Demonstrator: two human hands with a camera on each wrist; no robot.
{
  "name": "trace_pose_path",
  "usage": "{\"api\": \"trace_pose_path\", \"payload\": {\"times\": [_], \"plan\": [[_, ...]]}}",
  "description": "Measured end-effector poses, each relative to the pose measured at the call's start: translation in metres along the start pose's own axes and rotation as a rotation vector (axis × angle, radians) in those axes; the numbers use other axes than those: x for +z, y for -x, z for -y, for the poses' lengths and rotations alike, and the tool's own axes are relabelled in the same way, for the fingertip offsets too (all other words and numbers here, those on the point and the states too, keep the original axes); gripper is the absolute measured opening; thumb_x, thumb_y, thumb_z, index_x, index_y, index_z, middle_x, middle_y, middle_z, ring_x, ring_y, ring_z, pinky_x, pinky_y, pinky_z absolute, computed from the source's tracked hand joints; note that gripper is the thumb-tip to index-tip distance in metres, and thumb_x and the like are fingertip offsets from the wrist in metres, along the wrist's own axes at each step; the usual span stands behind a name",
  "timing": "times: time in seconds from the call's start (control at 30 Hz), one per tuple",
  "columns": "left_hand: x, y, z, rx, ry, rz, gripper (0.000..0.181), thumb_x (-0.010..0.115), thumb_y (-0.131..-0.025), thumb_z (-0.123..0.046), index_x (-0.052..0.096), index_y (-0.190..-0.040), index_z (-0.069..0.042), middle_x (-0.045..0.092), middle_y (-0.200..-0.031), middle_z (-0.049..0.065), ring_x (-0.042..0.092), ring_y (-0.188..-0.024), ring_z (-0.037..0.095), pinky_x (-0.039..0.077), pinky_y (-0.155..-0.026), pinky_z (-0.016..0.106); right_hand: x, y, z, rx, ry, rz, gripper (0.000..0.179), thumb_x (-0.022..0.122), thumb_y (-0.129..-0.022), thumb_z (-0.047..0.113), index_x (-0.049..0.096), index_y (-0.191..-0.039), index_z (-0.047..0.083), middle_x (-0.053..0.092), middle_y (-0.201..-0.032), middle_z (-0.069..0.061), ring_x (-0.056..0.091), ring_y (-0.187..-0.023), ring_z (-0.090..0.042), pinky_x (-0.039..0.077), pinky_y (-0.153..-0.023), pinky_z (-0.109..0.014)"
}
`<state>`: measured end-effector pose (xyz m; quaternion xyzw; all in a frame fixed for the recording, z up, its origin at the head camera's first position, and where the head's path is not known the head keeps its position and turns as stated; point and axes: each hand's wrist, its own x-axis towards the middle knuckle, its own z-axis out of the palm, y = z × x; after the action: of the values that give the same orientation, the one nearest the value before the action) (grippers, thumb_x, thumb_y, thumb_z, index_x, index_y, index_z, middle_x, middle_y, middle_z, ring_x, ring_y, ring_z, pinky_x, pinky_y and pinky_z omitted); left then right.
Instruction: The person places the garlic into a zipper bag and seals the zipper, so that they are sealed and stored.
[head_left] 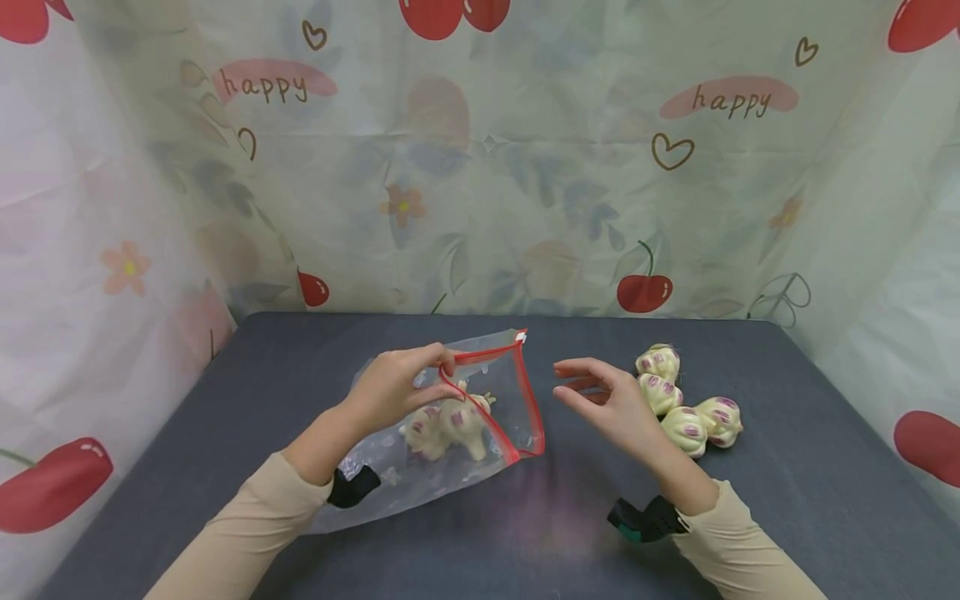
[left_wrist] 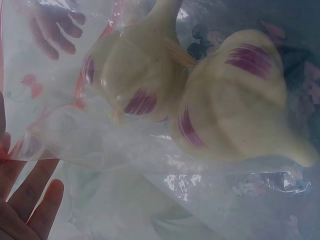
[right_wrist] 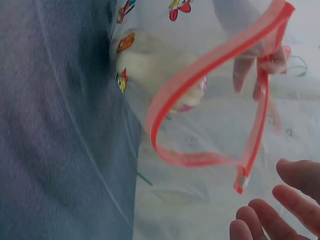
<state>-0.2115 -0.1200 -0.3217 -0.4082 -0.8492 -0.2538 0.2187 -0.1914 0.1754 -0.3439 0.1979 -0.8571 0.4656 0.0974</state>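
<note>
My left hand [head_left: 401, 379] pinches the red-edged rim of a clear zip bag [head_left: 442, 487], whose mouth gapes toward the right. Two garlic bulbs [head_left: 450, 427], cream with purple streaks, lie inside the bag; the left wrist view shows these bulbs [left_wrist: 230, 100] close up through the plastic. Right of the bag's mouth, my right hand [head_left: 611, 408] hovers with fingers loosely bent and nothing in them. In the right wrist view the red rim [right_wrist: 200, 70] stands apart from that hand's fingertips [right_wrist: 285, 167]. A white slider [head_left: 521, 337] sits at the rim's far corner.
Several more garlic bulbs [head_left: 684, 429] lie in a cluster on the dark table [head_left: 570, 550], just beyond and right of my right hand. A patterned cloth [head_left: 487, 225] encloses the table at the back and both sides. Black straps [head_left: 648, 518] circle both wrists.
</note>
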Motion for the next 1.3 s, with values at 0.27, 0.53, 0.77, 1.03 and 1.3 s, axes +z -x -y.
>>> {"api": "trace_pose_path", "payload": {"times": [0.27, 0.53, 0.77, 1.03, 1.3], "plan": [[0.0, 0.0, 0.001, -0.009, -0.005, 0.008, 0.029, 0.077, -0.07, -0.019, 0.056, -0.089, -0.012, 0.066, -0.083, -0.002, 0.066, -0.084, 0.012, 0.052, -0.067, 0.026, -0.016, 0.005, -0.01, 0.024, 0.054, -0.031, 0.033, 0.066, -0.084, 0.024, 0.059, -0.115, 0.015, 0.064, -0.111, -0.006, 0.061, -0.09, 0.001, 0.051, -0.076, -0.021], [0.0, 0.001, 0.002, -0.014, -0.005, 0.008, 0.029, 0.077, -0.07, -0.018, 0.056, -0.089, -0.012, 0.067, -0.084, 0.0, 0.066, -0.084, 0.013, 0.053, -0.068, 0.026, -0.038, 0.011, -0.025, 0.029, 0.128, -0.076, 0.033, 0.064, -0.086, 0.021, 0.058, -0.116, 0.01, 0.063, -0.111, -0.01, 0.055, -0.087, 0.013, 0.049, -0.074, -0.014], [0.0, 0.003, 0.001, -0.008, 0.0, 0.003, 0.03, 0.077, -0.07, -0.019, 0.056, -0.089, -0.012, 0.066, -0.083, -0.002, 0.066, -0.083, 0.012, 0.052, -0.067, 0.025, -0.06, 0.016, -0.037, 0.067, 0.17, -0.069, 0.036, 0.063, -0.086, 0.021, 0.057, -0.118, 0.006, 0.062, -0.113, -0.016, 0.052, -0.086, 0.018, 0.047, -0.074, -0.01], [0.001, 0.003, 0.002, -0.01, 0.01, 0.001, 0.03, 0.078, -0.07, -0.016, 0.056, -0.09, -0.012, 0.066, -0.083, -0.001, 0.066, -0.083, 0.012, 0.053, -0.068, 0.026, -0.084, 0.024, -0.051, 0.131, 0.256, 0.018, 0.039, 0.062, -0.086, 0.028, 0.057, -0.12, 0.008, 0.06, -0.118, -0.016, 0.056, -0.089, 0.01, 0.049, -0.073, -0.017], [0.001, 0.004, 0.003, -0.019, 0.017, 0.008, 0.03, 0.077, -0.07, -0.017, 0.056, -0.089, -0.012, 0.066, -0.083, 0.0, 0.066, -0.085, 0.013, 0.053, -0.07, 0.027, -0.104, 0.033, -0.06, 0.22, 0.301, 0.131, 0.046, 0.064, -0.084, 0.03, 0.055, -0.121, 0.004, 0.059, -0.117, -0.02, 0.062, -0.096, -0.023, 0.05, -0.063, -0.023]]}}
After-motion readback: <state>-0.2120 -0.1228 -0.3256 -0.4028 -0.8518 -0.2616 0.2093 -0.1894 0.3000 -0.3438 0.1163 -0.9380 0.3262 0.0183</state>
